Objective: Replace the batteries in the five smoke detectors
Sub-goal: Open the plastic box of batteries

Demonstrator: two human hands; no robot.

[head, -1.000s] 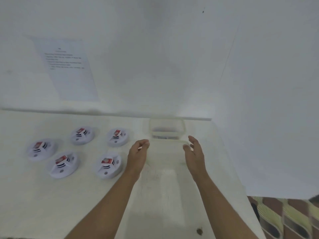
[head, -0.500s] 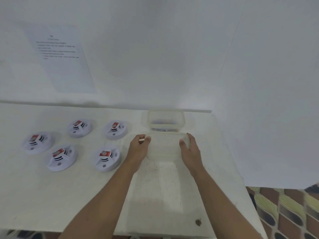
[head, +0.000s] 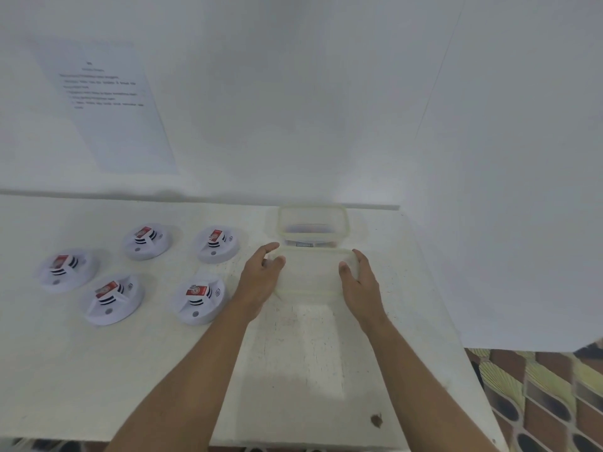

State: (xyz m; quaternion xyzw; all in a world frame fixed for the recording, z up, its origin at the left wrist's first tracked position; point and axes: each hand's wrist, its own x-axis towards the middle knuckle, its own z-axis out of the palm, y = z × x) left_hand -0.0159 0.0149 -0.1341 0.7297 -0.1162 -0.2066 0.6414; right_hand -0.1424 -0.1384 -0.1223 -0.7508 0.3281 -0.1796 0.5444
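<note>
Head view: over the white table (head: 98,370), both hands have closed onto the near clear plastic rectangular container (head: 313,272). The left hand (head: 261,275) and right hand (head: 359,282) curl round its sides, so handling it likely comes next. Two such containers stand here, the far clear plastic container (head: 311,223) just behind. Five white round smoke detectors (head: 199,298) lie untouched at left.

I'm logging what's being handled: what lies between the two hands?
In the head view, a clear plastic container lies between the left hand and the right hand, each holding one side of it.
</note>
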